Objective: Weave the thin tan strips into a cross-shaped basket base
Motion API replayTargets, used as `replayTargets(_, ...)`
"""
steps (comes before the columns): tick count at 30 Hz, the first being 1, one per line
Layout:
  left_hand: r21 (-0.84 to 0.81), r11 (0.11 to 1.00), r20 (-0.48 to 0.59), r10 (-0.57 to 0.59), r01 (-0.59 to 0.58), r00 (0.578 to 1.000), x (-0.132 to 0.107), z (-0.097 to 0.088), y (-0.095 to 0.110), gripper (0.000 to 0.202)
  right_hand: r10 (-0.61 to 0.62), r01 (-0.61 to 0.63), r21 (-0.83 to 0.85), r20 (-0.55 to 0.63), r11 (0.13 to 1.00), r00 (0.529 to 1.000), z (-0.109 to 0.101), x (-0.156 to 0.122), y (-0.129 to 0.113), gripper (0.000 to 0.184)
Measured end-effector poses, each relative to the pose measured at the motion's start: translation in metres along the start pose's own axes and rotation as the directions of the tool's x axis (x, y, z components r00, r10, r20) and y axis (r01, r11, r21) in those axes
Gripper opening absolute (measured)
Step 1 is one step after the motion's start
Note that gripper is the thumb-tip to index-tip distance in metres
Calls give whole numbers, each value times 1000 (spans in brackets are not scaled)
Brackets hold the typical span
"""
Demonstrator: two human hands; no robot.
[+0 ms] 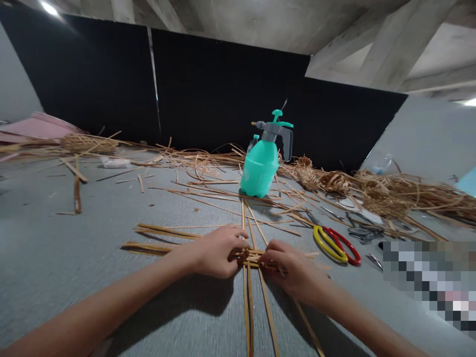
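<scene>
Thin bamboo strips (pixel 253 256) cross each other in a small woven patch on the grey table. My left hand (pixel 217 252) is at the left edge of the patch, its fingers bent and closed on strips there. Several strips (pixel 148 248) run out to the left from under that hand. At the right edge, my right hand (pixel 288 267) pinches strips between thumb and fingers; its fingertips are partly hidden. Other strips of the weave extend away from me and toward me past the hands.
A green spray bottle (pixel 259 168) stands upright beyond the weave. Scissors (pixel 336 243) with yellow and red handles lie to the right. Loose strips (pixel 201 161) and woven pieces (pixel 386 198) line the back and right. A blurred patch (pixel 431 287) covers the lower right.
</scene>
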State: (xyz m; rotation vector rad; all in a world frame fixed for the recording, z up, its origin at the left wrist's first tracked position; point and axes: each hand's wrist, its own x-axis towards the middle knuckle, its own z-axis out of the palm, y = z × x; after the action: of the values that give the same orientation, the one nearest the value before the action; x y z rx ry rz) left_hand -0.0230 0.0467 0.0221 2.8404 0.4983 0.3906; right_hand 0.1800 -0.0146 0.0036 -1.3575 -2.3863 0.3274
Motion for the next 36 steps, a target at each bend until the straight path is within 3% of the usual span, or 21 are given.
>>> replayTargets(4,-212,977,-59,1,-13,998,13,15,-11,22,98,-99,45,25,994,995,2,4,0,15)
replayTargets(8,-245,969,-10,-34,31,999,25,36,-19,15,114,-113,-30,34,993,993,6,8,-1,20)
replayTargets(13,-281,959,-13,-44,38,999,25,38,-20,10,111,-110,-56,17,992,994,10,6,-1,23)
replayTargets(15,-292,956,-9,-37,33,999,25,37,-21,9,43,-41,-59,33,997,999,9,6,3,23)
replayTargets(18,-293,956,1,-29,28,1000,26,38,-23,10,-188,201,-202,83,959,979,5,9,10,23)
replayTargets(21,-295,955,9,-30,31,1000,27,40,-24,7,-423,458,-356,177,814,889,-1,15,16,26)
replayTargets(23,-289,956,13,-39,41,999,28,41,-25,7,-505,546,-376,210,749,837,-3,19,17,29)
replayTargets(25,-275,960,15,-49,51,999,28,42,-25,9,-523,566,-334,217,754,824,-4,22,17,29)
replayTargets(30,-276,960,15,-44,46,999,28,42,-25,8,-443,489,-204,233,848,866,-7,22,17,22)
replayTargets(36,-249,966,7,-61,61,998,29,43,-24,6,-593,648,-268,264,712,761,-7,23,25,30)
